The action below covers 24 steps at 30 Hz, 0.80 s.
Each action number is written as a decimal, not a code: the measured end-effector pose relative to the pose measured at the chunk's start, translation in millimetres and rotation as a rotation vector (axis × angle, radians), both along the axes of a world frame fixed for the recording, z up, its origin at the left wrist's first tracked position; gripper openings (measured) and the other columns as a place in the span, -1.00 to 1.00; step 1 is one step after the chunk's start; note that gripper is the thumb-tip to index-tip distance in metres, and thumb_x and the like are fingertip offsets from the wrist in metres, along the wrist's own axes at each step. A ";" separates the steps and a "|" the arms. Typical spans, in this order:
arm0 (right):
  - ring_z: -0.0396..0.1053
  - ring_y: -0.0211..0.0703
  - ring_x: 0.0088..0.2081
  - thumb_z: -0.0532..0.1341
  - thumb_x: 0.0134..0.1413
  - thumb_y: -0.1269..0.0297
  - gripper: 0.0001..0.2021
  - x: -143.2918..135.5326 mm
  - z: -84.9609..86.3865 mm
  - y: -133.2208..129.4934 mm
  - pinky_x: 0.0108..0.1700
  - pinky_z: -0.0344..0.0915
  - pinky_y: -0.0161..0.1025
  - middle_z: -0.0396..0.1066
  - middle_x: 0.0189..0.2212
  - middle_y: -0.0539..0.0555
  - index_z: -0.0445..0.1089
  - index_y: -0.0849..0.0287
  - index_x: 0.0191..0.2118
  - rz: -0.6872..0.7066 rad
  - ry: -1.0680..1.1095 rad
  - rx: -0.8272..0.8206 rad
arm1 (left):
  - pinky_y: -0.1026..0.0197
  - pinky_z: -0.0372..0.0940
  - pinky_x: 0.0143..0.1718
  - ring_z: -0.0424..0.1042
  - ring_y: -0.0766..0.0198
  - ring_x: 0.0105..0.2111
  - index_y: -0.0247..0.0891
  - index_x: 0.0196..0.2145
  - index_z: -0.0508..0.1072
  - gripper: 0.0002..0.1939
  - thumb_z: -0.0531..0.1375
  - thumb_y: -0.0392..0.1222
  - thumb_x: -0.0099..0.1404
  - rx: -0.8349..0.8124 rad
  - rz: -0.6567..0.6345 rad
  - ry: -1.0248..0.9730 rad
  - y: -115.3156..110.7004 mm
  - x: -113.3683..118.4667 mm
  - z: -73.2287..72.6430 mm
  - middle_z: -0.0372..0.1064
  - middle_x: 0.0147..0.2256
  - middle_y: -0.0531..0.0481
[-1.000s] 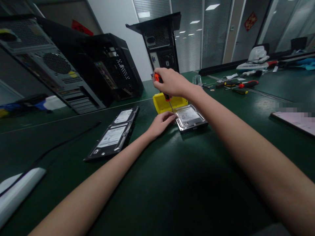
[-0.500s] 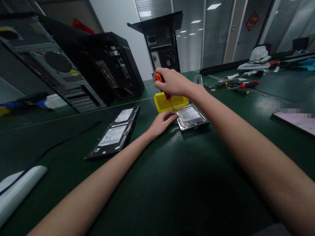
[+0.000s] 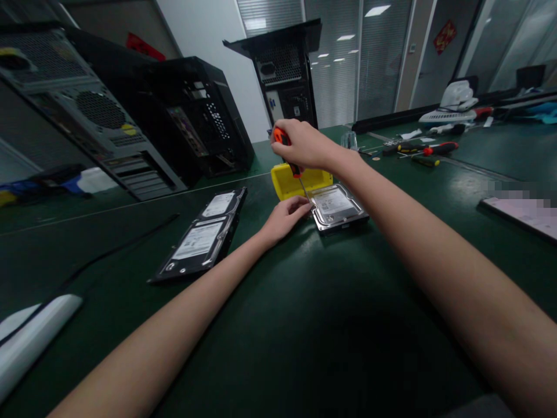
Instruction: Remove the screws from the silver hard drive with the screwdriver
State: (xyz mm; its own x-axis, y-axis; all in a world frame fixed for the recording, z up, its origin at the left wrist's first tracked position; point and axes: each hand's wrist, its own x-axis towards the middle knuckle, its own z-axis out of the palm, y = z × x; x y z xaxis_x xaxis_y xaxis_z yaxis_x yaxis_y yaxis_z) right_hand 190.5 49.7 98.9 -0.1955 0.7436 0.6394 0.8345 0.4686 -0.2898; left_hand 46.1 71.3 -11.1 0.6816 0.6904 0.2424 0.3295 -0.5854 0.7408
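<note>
A silver hard drive (image 3: 336,204) with a white label lies flat on the green table. My right hand (image 3: 301,142) is wrapped round the orange and black handle of a screwdriver (image 3: 296,170), held above the drive. The shaft slants down to the drive's left edge, where its tip is hard to make out. My left hand (image 3: 284,220) rests on the table with its fingers closed against that same edge, close to the tip. Just behind the drive sits an open yellow case (image 3: 288,181).
Two more hard drives (image 3: 198,238) lie end to end at left. Computer cases (image 3: 191,116) stand behind them, another tower (image 3: 285,87) farther back. Screwdrivers and pliers (image 3: 435,149) lie at right, near a pinkish flat object (image 3: 522,215). A black cable (image 3: 117,249) crosses the left side.
The view has shifted very slightly. Both hands, the screwdriver and the hard drive keep nearly the same positions.
</note>
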 end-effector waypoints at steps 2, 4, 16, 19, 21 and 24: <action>0.34 -0.05 -0.19 0.03 0.09 0.25 -0.71 0.4 -0.8 1.6 -0.11 0.22 -0.15 0.38 -0.21 0.21 0.33 0.28 -0.13 -0.013 0.000 0.007 | 0.16 0.26 -0.16 0.39 0.21 -0.25 -0.35 -0.19 0.44 -0.61 0.10 0.06 0.27 -0.008 0.002 -0.007 0.2 -0.1 -0.4 0.44 -0.25 -0.11; 0.34 -0.06 -0.21 0.04 0.09 0.25 -0.72 0.8 -1.7 3.5 -0.12 0.23 -0.14 0.38 -0.22 0.20 0.33 0.28 -0.14 -0.020 0.002 0.015 | 0.17 0.26 -0.18 0.38 0.22 -0.27 -0.36 -0.19 0.43 -0.61 0.11 0.05 0.27 -0.020 -0.004 -0.015 0.8 -0.3 -1.2 0.43 -0.27 -0.10; 0.34 -0.05 -0.27 0.06 0.14 0.11 -0.67 15.2 2.4 -4.4 -0.17 0.26 -0.04 0.32 -0.28 0.20 0.33 0.27 -0.14 -0.043 0.019 -0.074 | 0.21 0.25 -0.24 0.36 0.27 -0.31 -0.33 -0.20 0.44 -0.67 0.13 0.00 0.26 0.009 -0.039 -0.028 3.4 -2.0 -4.6 0.42 -0.27 -0.07; 0.33 -0.07 -0.27 0.10 0.11 0.10 -0.69 9.2 4.8 -5.3 -0.16 0.26 -0.08 0.32 -0.29 0.18 0.32 0.27 -0.19 -0.030 -0.016 -0.055 | 0.18 0.26 -0.19 0.38 0.24 -0.27 -0.34 -0.20 0.43 -0.66 0.14 0.01 0.25 0.010 -0.033 -0.032 4.2 -2.5 -5.8 0.42 -0.25 -0.08; 0.32 -0.10 -0.29 0.11 0.09 0.12 -0.71 4.0 3.7 -3.8 -0.16 0.26 -0.09 0.31 -0.31 0.16 0.30 0.26 -0.20 -0.037 -0.035 -0.029 | 0.16 0.26 -0.16 0.39 0.21 -0.24 -0.35 -0.20 0.43 -0.65 0.14 0.01 0.25 0.007 -0.034 -0.038 4.4 -2.6 -6.3 0.43 -0.22 -0.11; 0.30 -0.12 -0.33 0.11 0.09 0.14 -0.73 -0.4 0.8 -1.3 -0.18 0.26 -0.09 0.30 -0.34 0.14 0.28 0.23 -0.19 -0.040 -0.043 -0.011 | 0.14 0.26 -0.12 0.40 0.20 -0.21 -0.35 -0.19 0.44 -0.65 0.15 0.01 0.24 -0.001 -0.040 -0.046 4.2 -2.9 -6.3 0.43 -0.20 -0.13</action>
State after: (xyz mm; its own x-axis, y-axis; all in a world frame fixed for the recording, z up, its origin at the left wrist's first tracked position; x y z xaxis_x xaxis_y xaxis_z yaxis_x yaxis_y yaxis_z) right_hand 190.2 48.4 99.7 -0.1929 0.7584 0.6226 0.8644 0.4316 -0.2580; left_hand 43.3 75.5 -17.4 0.6970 0.6628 0.2738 0.2709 -0.5969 0.7552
